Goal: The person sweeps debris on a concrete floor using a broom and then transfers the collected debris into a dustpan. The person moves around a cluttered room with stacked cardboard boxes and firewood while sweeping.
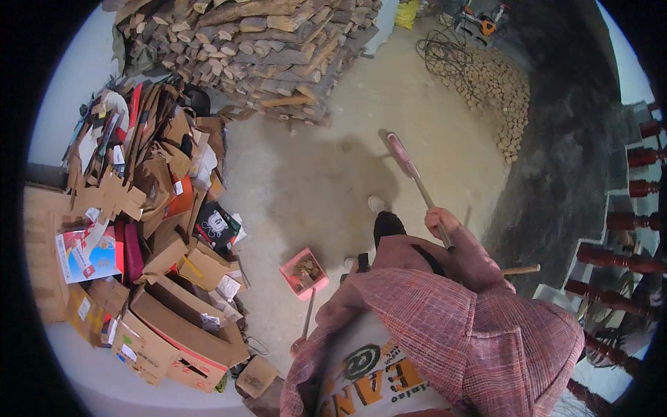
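My right hand [441, 222] grips the handle of a broom [428, 195]. The pink broom head [400, 151] points away from me, over the bare concrete floor. Low on the left, my left hand [298, 346], mostly covered by the sleeve, holds the thin handle of a dustpan [309, 313]. Its pink pan [282, 272] is at or close to floor level and contains brownish debris [306, 268]. The broom head and the pan are well apart.
Flattened cardboard boxes [172, 307] pile up along the left wall. Split firewood [260, 47] is stacked ahead. Potato-like round things [490, 88] lie at far right beside a coiled cable [443, 52] and a machine [482, 26]. Stairs with dark red balusters [615, 260] run along the right.
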A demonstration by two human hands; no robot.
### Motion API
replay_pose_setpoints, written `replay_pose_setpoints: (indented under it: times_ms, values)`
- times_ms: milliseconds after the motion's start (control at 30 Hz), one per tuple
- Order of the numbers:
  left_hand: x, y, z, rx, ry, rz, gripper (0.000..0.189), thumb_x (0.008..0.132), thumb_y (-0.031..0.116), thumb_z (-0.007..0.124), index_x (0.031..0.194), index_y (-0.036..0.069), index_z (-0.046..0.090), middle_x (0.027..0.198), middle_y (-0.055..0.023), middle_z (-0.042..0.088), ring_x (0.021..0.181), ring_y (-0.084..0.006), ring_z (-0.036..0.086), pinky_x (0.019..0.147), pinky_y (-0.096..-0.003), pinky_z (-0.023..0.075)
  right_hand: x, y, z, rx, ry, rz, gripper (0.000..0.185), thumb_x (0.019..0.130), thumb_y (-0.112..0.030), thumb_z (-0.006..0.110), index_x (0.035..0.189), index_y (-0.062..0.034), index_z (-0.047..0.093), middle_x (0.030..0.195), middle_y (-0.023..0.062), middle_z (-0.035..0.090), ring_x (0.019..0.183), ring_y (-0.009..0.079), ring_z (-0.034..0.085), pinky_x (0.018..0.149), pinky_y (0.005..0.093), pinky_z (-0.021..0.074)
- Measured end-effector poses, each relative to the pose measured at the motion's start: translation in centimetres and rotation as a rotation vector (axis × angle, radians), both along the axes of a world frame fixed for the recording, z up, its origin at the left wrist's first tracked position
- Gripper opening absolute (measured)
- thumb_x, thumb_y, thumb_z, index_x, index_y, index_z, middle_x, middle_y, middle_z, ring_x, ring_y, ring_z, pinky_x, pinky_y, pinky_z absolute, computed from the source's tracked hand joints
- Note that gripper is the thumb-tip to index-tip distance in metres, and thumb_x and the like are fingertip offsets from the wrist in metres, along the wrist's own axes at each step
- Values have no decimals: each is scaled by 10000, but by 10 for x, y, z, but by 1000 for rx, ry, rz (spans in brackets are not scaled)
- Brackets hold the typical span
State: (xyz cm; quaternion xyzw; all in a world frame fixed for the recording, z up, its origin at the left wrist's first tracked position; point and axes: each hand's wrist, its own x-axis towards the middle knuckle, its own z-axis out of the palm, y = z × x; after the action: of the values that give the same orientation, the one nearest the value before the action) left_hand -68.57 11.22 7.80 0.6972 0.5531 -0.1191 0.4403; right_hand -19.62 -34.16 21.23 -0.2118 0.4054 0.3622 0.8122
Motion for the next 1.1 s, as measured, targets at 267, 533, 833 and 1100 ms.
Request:
replay_pose_setpoints:
  times_ms: [267,533,833,1100]
  values:
    - [91,-43,45,-89,-7,364,159,769,146,590,835,13,645,568,-16,544,523,-100,508,481,-259,429,117,-60,-18,-214,-123,202,271,849,-101,424,595,-137,337,493,-48,319,401,58,311,353,205,263]
    - [246,-128,136,316,200,255,113,747,139,610,738,27,603,533,-29,495,454,-87,440,389,-233,344,453,-54,-136,-459,-590,416,266,855,-177,461,602,-102,429,479,17,398,421,138,416,412,284,336]
    - [337,-172,192,-59,170,952,77,751,132,612,765,76,560,483,5,406,329,-82,334,278,-221,247,559,-2,-269,-616,-529,878,179,822,-174,493,677,-76,531,575,51,491,486,185,486,475,329,413]
    - [345,-201,167,50,187,834,68,739,72,598,788,27,583,568,-11,488,460,-75,424,395,-193,320,373,-97,-161,-505,37,1338,150,759,-159,604,782,-42,512,545,64,477,450,183,489,412,329,421]
